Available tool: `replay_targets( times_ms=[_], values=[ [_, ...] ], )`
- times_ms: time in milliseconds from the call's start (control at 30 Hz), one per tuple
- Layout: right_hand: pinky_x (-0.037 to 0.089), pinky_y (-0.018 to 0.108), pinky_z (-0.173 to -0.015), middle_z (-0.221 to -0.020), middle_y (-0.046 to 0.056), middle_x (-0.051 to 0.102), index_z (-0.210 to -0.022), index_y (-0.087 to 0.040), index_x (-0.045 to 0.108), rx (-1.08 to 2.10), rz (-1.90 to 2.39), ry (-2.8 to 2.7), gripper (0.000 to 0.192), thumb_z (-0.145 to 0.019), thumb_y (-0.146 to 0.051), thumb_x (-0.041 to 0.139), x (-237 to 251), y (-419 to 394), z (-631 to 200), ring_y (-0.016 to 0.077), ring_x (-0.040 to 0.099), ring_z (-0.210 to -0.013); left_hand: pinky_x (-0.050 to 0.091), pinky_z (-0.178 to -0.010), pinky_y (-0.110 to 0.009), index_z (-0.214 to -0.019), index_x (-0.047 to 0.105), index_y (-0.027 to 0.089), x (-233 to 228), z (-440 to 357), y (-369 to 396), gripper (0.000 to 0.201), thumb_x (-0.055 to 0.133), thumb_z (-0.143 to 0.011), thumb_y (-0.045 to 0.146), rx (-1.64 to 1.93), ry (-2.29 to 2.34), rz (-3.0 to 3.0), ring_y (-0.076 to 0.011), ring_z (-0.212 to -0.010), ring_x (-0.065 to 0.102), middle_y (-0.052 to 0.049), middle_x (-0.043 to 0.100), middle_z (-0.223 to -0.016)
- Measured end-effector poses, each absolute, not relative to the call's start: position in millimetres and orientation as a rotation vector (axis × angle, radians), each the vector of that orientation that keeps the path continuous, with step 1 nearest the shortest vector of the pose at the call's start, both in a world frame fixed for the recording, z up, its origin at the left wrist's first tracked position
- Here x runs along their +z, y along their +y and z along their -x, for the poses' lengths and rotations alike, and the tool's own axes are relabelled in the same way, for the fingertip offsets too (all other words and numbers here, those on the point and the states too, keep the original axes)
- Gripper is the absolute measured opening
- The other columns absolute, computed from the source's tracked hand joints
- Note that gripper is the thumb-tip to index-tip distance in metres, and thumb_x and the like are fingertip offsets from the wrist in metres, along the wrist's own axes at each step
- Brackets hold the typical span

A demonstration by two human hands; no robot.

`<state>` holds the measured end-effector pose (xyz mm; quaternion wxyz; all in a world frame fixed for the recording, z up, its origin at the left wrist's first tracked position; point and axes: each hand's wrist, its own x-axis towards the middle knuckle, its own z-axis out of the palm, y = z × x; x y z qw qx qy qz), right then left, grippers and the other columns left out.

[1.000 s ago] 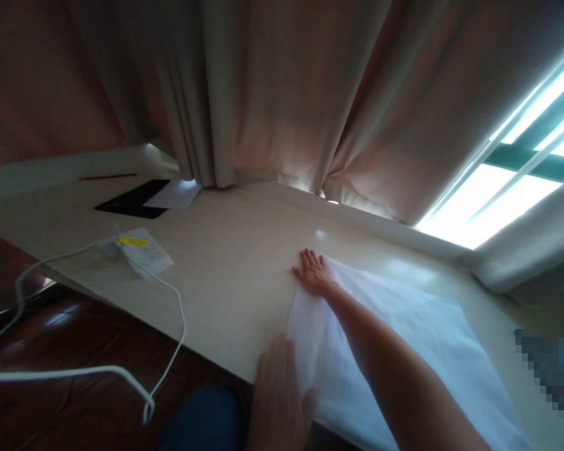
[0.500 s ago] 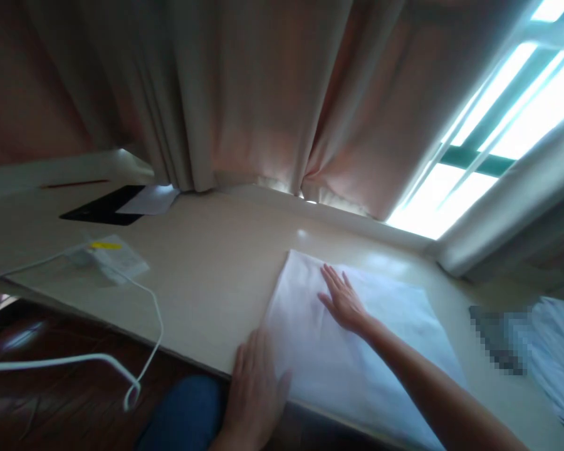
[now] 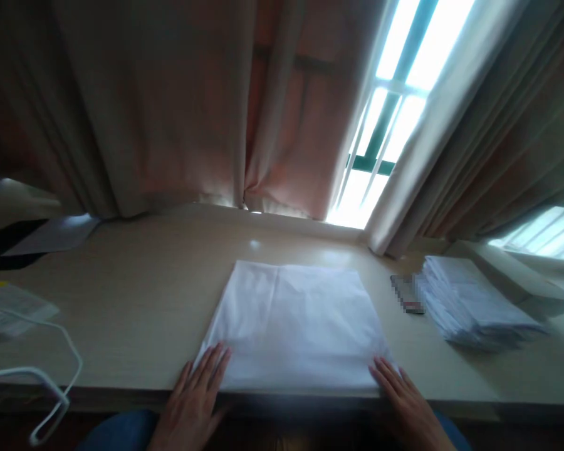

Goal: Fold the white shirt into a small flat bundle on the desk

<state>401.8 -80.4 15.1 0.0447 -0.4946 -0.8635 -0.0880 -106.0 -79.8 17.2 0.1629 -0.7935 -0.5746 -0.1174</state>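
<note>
Between cable [image 3: 27,371] and white stack [image 3: 478,297], white cloth [image 3: 297,326], left hand [image 3: 192,396] and right hand [image 3: 405,396] unclenched at near corners.

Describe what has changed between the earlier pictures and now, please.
The bare right hand has left the far left corner of the white rectangular cloth and moved rightward and nearer, to its near right corner. The view turned rightward. The left hand stays at the near left corner; the cloth stays flat on the pale tabletop.

The cloth [image 3: 305,326] looks smooth and matt, the tabletop [image 3: 145,300] faintly glossy.
</note>
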Motion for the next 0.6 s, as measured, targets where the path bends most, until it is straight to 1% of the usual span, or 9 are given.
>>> replay_targets(
  times_ms=[67, 133, 200, 267, 367, 433, 500, 567, 600],
  values=[
    [0.031, 0.041, -0.11, -0.151, 0.004, 0.037, -0.15, -0.026, 0.029, -0.374, 1.499, -2.582, 0.073, -0.081, -0.007, 0.041, 8.8, -79.9, -403.7, 0.0212, 0.037, -0.137, 0.025, -0.115, -0.049, -0.148, 0.03, 0.025, 14.0, 113.2, -80.1, 0.069, 0.044, -0.083, 0.012, -0.262, -1.618, 2.259, -0.0247, -0.142, 0.03, -0.007, 0.032, -0.155],
    [0.031, 0.039, -0.11, -0.145, 0.003, 0.047, -0.146, -0.026, 0.037, -0.46, 1.438, -2.551, 0.069, -0.081, -0.002, 0.038, 6.5, -78.5, -404.7, 0.0192, 0.045, -0.132, 0.03, -0.113, -0.044, -0.146, 0.036, 0.029, 10.1, 120.9, -79.2, 0.074, 0.038, -0.078, 0.001, -0.244, -1.571, 2.257, -0.0212, -0.138, 0.037, -0.003, 0.039, -0.151],
    [0.027, 0.04, -0.112, -0.138, 0.003, 0.054, -0.142, -0.025, 0.044, -0.507, 1.366, -2.545, 0.063, -0.083, -0.003, 0.039, 6.6, -79.3, -406.5, 0.0191, 0.051, -0.125, 0.036, -0.109, -0.039, -0.142, 0.041, 0.032, 5.5, 129.5, -78.5, 0.075, 0.037, -0.076, -0.002, -0.259, -1.497, 2.274, -0.0192, -0.132, 0.045, -0.001, 0.047, -0.145],
    [0.025, 0.041, -0.113, -0.133, 0.003, 0.059, -0.138, -0.024, 0.048, -0.525, 1.324, -2.539, 0.058, -0.084, -0.005, 0.041, 6.7, -82.5, -408.8, 0.0192, 0.056, -0.118, 0.04, -0.106, -0.036, -0.139, 0.046, 0.034, 1.6, 138.4, -79.4, 0.073, 0.038, -0.076, -0.002, -0.265, -1.435, 2.296, -0.0179, -0.126, 0.051, 0.001, 0.052, -0.141],
    [0.03, 0.038, -0.109, -0.126, 0.003, 0.063, -0.133, -0.025, 0.053, -0.523, 1.325, -2.52, 0.056, -0.082, -0.004, 0.042, 4.7, -88.1, -410.8, 0.0183, 0.06, -0.11, 0.043, -0.103, -0.032, -0.135, 0.05, 0.033, -0.4, 149.2, -83.5, 0.072, 0.039, -0.074, -0.003, -0.27, -1.366, 2.303, -0.0158, -0.121, 0.056, 0.003, 0.057, -0.136],
    [0.033, 0.038, -0.107, -0.128, 0.004, 0.062, -0.136, -0.024, 0.051, -0.544, 1.393, -2.465, 0.064, -0.077, -0.001, 0.041, 2.7, -90.0, -410.2, 0.019, 0.059, -0.111, 0.043, -0.103, -0.031, -0.133, 0.052, 0.032, 1.3, 152.9, -86.5, 0.074, 0.038, -0.071, -0.006, -0.279, -1.345, 2.293, -0.0151, -0.122, 0.055, 0.003, 0.057, -0.136],
    [0.032, 0.041, -0.108, -0.136, 0.005, 0.056, -0.14, -0.023, 0.046, -0.591, 1.473, -2.4, 0.072, -0.073, 0.002, 0.04, 1.4, -90.3, -409.5, 0.0213, 0.053, -0.121, 0.041, -0.107, -0.033, -0.134, 0.052, 0.031, 4.2, 154.0, -88.1, 0.079, 0.037, -0.068, -0.008, -0.281, -1.376, 2.278, -0.0167, -0.128, 0.05, 0.002, 0.052, -0.141],
    [0.029, 0.043, -0.11, -0.141, 0.004, 0.051, -0.141, -0.025, 0.045, -0.634, 1.482, -2.398, 0.075, -0.072, 0.003, 0.039, 1.0, -89.6, -410.3, 0.0223, 0.047, -0.128, 0.041, -0.108, -0.036, -0.135, 0.051, 0.03, 6.1, 154.1, -87.8, 0.08, 0.036, -0.066, -0.008, -0.292, -1.415, 2.267, -0.0186, -0.131, 0.047, 0.0, 0.049, -0.144],
    [0.027, 0.044, -0.111, -0.141, 0.002, 0.051, -0.14, -0.027, 0.046, -0.643, 1.459, -2.425, 0.074, -0.073, 0.002, 0.039, 0.9, -89.2, -411.6, 0.0221, 0.046, -0.129, 0.042, -0.107, -0.035, -0.134, 0.052, 0.029, 6.2, 154.3, -87.1, 0.078, 0.036, -0.067, -0.007, -0.306, -1.42, 2.267, -0.0186, -0.13, 0.048, 0.0, 0.05, -0.143]
  ],
)
